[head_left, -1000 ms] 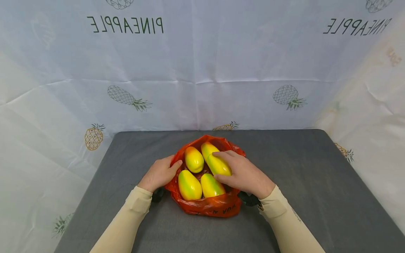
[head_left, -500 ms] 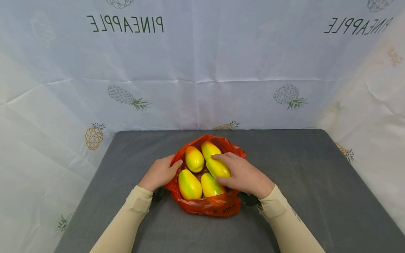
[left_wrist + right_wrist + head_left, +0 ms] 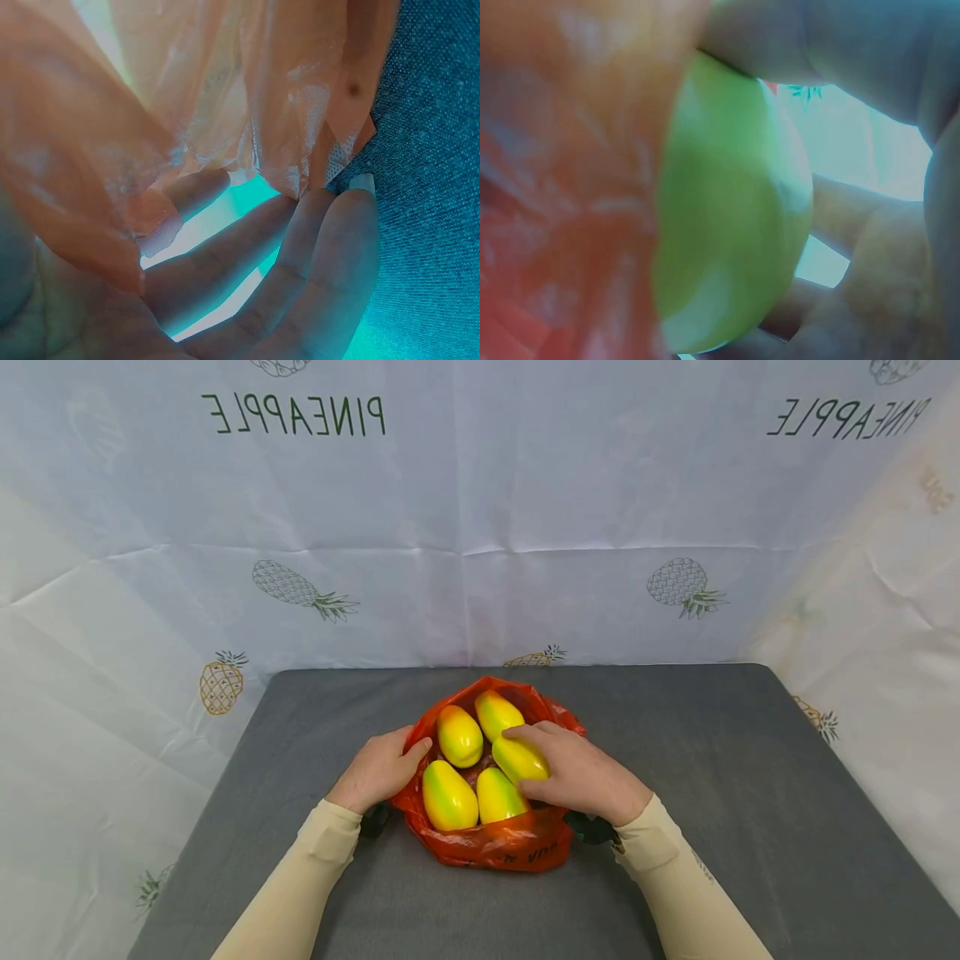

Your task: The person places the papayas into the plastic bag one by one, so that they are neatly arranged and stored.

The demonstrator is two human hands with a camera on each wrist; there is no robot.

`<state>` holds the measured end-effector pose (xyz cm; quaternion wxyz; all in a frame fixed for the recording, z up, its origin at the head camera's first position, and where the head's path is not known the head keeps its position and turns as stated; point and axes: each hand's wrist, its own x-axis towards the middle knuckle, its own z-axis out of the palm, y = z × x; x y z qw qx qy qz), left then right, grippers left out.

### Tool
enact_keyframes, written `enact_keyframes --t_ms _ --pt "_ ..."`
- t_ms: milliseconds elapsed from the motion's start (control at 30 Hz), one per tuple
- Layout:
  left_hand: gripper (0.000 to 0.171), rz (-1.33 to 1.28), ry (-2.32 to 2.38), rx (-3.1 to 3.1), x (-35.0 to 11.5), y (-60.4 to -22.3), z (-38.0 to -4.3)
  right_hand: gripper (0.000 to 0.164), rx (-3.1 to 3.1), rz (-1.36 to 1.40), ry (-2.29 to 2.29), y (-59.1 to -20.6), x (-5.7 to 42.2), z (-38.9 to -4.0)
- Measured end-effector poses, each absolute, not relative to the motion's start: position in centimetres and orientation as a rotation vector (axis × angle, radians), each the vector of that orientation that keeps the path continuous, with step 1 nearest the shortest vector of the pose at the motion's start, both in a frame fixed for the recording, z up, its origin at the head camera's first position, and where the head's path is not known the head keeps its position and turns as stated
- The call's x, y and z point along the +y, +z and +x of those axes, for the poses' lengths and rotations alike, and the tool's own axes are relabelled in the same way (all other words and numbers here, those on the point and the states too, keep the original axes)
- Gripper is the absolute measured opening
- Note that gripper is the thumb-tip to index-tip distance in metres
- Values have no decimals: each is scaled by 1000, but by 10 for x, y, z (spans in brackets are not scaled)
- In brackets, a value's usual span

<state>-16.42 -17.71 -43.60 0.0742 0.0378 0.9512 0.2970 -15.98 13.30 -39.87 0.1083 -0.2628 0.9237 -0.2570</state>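
A red plastic bag (image 3: 501, 847) stands with its mouth spread wide and several yellow-green mangoes inside. My left hand (image 3: 378, 770) pinches the bag's left rim, thumb inside; in the left wrist view the fingers (image 3: 322, 255) lie along the outside of the crinkled plastic. My right hand (image 3: 583, 773) reaches over the right rim and grips one mango (image 3: 520, 761) between thumb and fingers. The other mangoes in the bag are one at the back (image 3: 497, 714), one at the left (image 3: 459, 737) and two in front (image 3: 450, 797). The bag's right side partly hides behind my right hand.
The bag sits on a dark grey cloth-covered table (image 3: 735, 860), near its middle. Behind the far table edge hangs a white curtain (image 3: 465, 510) printed with pineapples and mirrored lettering. Beige sleeves (image 3: 315, 868) cover both forearms.
The mango in my right hand has shifted slightly right and nearer, uncovering more of the mango at the back. My left hand keeps its hold on the rim.
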Motion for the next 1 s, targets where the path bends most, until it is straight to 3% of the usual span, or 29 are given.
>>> enact_keyframes --t_ms 1000 --pt "37 122 901 2844 -174 -434 -165 67 2661 -671 -715 -415 134 -165"
